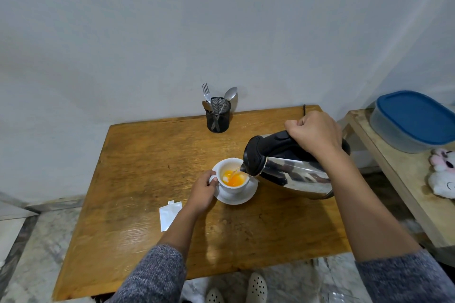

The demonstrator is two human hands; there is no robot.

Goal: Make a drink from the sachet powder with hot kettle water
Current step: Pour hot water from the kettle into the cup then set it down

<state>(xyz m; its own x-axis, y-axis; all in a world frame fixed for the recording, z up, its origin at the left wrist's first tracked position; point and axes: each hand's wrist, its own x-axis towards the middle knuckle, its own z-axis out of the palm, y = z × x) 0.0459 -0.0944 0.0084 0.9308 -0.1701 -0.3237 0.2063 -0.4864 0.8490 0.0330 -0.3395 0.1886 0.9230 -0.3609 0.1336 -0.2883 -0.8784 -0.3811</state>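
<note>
The white cup (232, 177) stands on its saucer (236, 198) near the middle of the wooden table (138, 179), and everything else is placed from it. Behind the cup, at the table's far edge by the wall, a black mesh holder (218, 115) carries a fork (206, 92) and a spoon (229, 98). In front and to the left of the cup lies the white sachet (170, 214), flat on the wood, torn at its top corner, partly covered by the left forearm. Well to the right of the cup, on a separate lower bench (394, 179), sit a container with a blue lid (416, 118) and a soft toy (443, 174).

Inside the cup there is orange liquid with white patches. The steel kettle (293, 172) is tilted just right of the cup, its spout over the rim, a thin stream falling in.

The left hand (203, 192) is curled around the cup's handle, fingers closed on it. The right hand (315, 133) is clenched around the kettle's black handle from above, forearm reaching in from the lower right
</note>
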